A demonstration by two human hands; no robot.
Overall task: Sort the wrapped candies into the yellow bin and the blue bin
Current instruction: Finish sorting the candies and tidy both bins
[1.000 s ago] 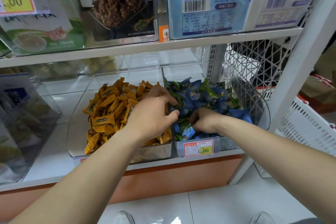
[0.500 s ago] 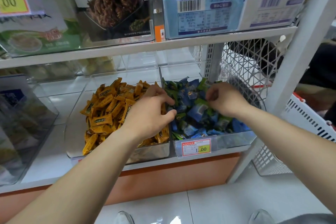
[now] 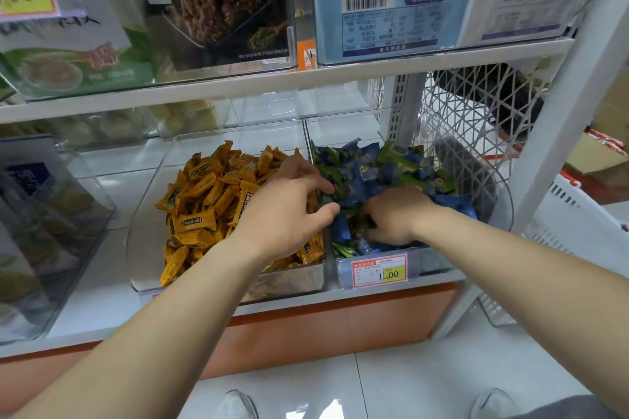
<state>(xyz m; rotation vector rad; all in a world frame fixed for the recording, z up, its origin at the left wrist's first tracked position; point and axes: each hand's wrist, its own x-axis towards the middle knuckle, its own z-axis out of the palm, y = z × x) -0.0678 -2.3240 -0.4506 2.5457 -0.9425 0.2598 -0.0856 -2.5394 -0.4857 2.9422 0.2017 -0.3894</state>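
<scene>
Two clear bins stand side by side on the lower shelf. The left bin (image 3: 143,248) holds a heap of yellow wrapped candies (image 3: 204,200). The right bin (image 3: 497,214) holds blue and green wrapped candies (image 3: 371,170). My left hand (image 3: 289,214) hovers over the wall between the bins, fingers curled, fingertips reaching into the blue pile; whether it holds a candy is hidden. My right hand (image 3: 394,214) lies low in the front of the blue bin, fingers curled down into the candies, and what they grasp is hidden.
A price tag (image 3: 379,270) reading 1.00 hangs on the blue bin's front. An upper shelf (image 3: 238,86) with boxed goods overhangs the bins. A clear bin (image 3: 51,231) stands at left, a white basket (image 3: 578,214) at right beyond the shelf post (image 3: 561,132).
My right hand moved from the back right of the blue bin down to its front, digging into the candies. My left hand stayed over the divider.
</scene>
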